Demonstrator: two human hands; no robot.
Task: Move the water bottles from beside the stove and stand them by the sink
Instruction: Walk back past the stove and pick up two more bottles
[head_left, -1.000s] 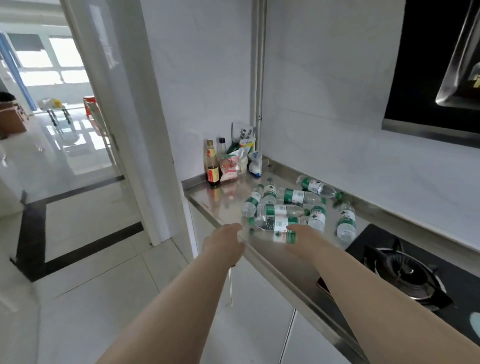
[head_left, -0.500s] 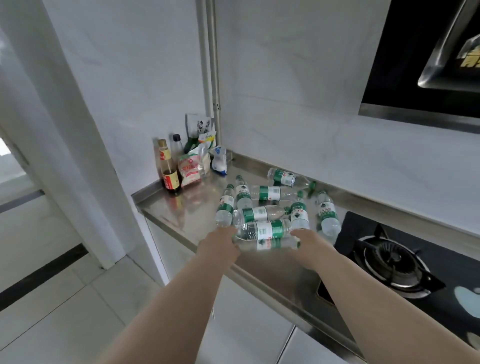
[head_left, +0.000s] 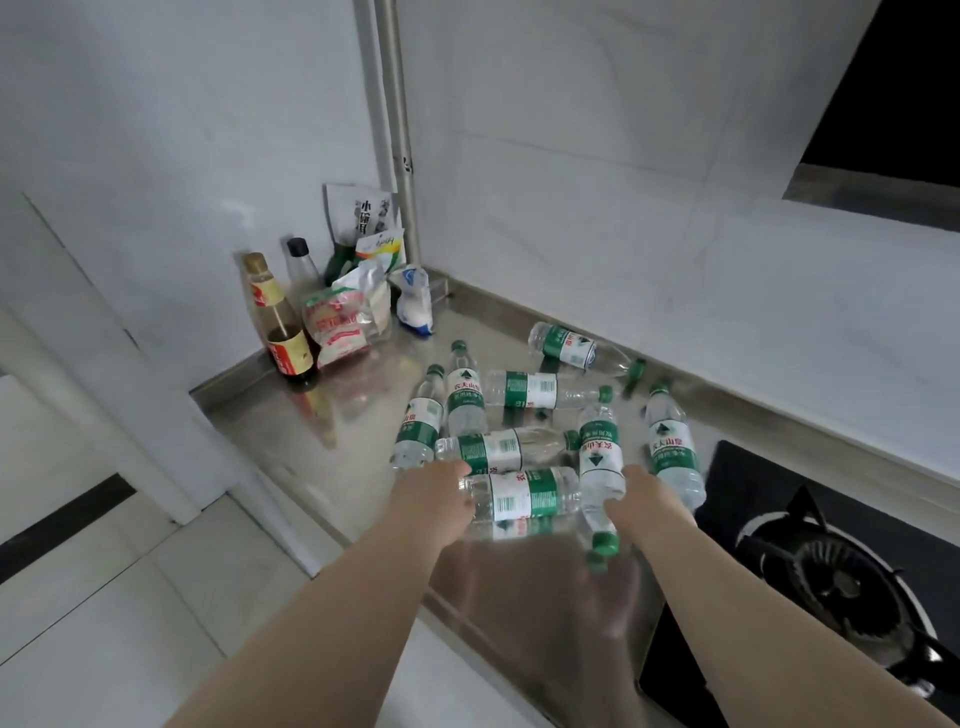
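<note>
Bottles (head_left: 524, 389) lie scattered on the counter (head_left: 311, 441) beside the stove (head_left: 831, 571). The left hand (head_left: 431, 499) meets one's base, the right hand (head_left: 649, 501) another's neck; whether the fingers are curled, I cannot tell. Thin, smooth plastic, likely to roll: grip round the label.

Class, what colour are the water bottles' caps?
Green. The water bottles show their caps best in the head view.

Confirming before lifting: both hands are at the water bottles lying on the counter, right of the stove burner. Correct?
No: head view shows the water bottles left of the stove burner. The left hand and right hand are at them, on the counter.
</note>
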